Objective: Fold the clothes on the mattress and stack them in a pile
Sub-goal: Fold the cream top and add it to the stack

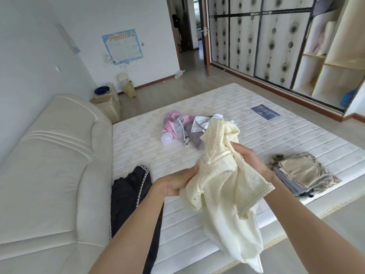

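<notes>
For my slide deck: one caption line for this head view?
Both hands, left and right, hold up a cream garment over the mattress, folded pile at right.

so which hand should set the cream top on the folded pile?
Right, probably. The right hand grips the cream top on the side nearest the folded pile; the left hand is farther away.
</notes>
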